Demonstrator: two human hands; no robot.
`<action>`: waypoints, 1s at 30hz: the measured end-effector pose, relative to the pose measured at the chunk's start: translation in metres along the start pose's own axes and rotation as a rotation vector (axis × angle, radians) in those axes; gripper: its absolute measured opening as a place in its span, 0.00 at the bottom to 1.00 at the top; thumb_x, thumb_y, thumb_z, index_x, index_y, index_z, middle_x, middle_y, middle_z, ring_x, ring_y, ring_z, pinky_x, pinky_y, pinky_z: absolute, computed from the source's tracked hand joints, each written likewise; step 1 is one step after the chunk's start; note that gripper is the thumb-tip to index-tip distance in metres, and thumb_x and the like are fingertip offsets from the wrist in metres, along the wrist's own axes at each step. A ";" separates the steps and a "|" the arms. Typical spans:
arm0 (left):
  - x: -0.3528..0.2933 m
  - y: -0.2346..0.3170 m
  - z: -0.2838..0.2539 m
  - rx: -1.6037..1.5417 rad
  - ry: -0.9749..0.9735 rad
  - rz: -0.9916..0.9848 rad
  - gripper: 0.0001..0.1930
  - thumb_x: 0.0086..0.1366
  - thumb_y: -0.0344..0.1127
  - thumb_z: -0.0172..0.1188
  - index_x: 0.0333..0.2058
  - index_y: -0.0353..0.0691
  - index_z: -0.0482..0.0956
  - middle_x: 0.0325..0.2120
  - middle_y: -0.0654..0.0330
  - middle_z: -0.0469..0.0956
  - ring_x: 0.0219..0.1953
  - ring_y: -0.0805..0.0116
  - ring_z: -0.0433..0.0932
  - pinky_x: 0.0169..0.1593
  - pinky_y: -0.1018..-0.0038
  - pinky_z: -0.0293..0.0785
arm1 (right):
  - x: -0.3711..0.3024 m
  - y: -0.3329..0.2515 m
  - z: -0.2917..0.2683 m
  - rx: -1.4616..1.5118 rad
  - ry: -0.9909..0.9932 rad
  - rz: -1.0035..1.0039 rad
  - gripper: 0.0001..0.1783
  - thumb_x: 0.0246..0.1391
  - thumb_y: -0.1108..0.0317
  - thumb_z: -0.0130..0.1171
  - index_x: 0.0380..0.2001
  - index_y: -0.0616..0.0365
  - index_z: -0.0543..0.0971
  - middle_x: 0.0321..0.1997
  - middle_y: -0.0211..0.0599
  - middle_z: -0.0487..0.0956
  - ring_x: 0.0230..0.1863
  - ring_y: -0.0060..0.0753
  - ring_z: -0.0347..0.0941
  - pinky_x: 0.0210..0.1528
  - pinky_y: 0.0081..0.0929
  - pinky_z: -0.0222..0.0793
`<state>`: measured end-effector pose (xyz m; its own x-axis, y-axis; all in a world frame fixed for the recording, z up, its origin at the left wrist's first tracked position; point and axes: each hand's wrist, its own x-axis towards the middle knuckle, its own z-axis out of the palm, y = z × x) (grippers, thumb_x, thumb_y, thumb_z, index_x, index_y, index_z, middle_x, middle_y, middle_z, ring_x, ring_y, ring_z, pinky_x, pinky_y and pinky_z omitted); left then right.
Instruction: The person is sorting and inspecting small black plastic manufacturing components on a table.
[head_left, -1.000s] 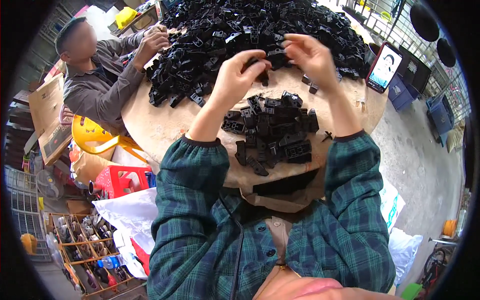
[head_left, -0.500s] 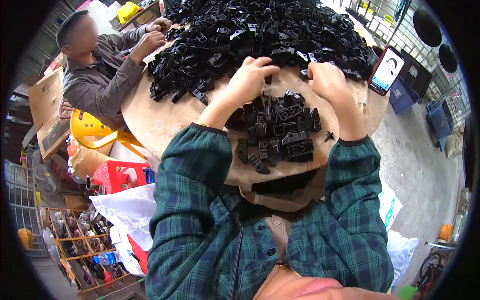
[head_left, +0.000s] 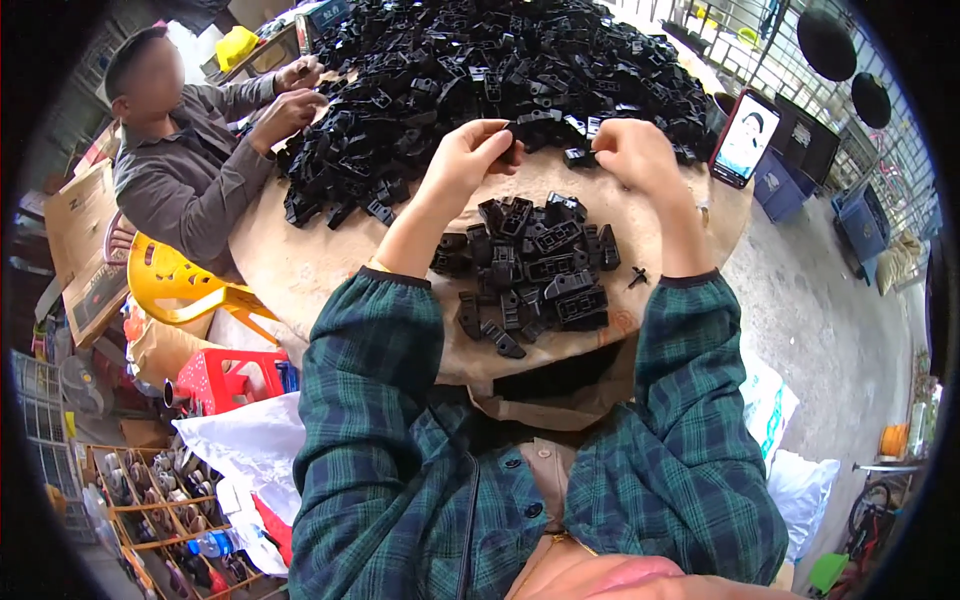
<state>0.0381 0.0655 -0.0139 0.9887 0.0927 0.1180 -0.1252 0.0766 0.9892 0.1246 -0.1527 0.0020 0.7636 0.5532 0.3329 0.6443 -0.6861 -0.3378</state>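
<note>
My left hand (head_left: 472, 160) is closed above the table, thumb against curled fingers, with a dark edge of a small black plastic part at the thumb tip. Opposite it, my right hand (head_left: 637, 152) has its fingers curled inward; what they hold, if anything, is hidden. Just beside its fingertips is a black plastic part (head_left: 578, 157). Between my forearms lies a small pile of black molded plastic parts (head_left: 535, 265). Beyond both hands rises a large heap of similar black parts (head_left: 480, 75). A small black cross-shaped piece (head_left: 638, 277) lies alone near my right forearm.
A phone (head_left: 742, 138) with a lit screen stands at the table's right edge. Across on the left, a co-worker (head_left: 185, 165) handles parts at the heap. A yellow chair (head_left: 185, 285) and a red stool (head_left: 225, 380) stand left of the round table (head_left: 300, 270).
My left hand has shifted slightly left and its stretched fingers have curled in. The right hand stays near the heap's edge, fingers still curled. The whole view has shifted slightly.
</note>
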 end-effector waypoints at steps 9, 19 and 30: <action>-0.005 -0.003 0.005 -0.544 -0.089 -0.076 0.12 0.61 0.26 0.54 0.43 0.32 0.68 0.37 0.54 0.73 0.39 0.64 0.76 0.44 0.70 0.78 | -0.003 -0.043 0.017 0.608 0.225 -0.431 0.07 0.44 0.77 0.61 0.30 0.62 0.79 0.36 0.37 0.76 0.37 0.23 0.74 0.37 0.18 0.72; -0.009 0.004 0.015 -0.289 -0.021 0.085 0.21 0.55 0.24 0.61 0.46 0.29 0.65 0.35 0.54 0.74 0.34 0.67 0.78 0.39 0.76 0.78 | -0.003 -0.048 0.022 1.175 0.187 -0.071 0.11 0.48 0.79 0.59 0.37 0.63 0.75 0.31 0.30 0.77 0.34 0.17 0.73 0.37 0.13 0.69; -0.010 -0.004 0.030 0.417 0.190 0.418 0.24 0.50 0.23 0.60 0.49 0.31 0.67 0.36 0.53 0.75 0.38 0.67 0.77 0.41 0.75 0.73 | -0.005 -0.050 0.032 0.865 0.201 -0.271 0.19 0.46 0.78 0.59 0.45 0.66 0.74 0.38 0.36 0.77 0.38 0.20 0.73 0.44 0.19 0.69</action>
<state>0.0315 0.0347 -0.0166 0.8265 0.2089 0.5228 -0.4176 -0.3955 0.8181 0.0893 -0.1061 -0.0108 0.6133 0.4952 0.6153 0.6678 0.0908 -0.7387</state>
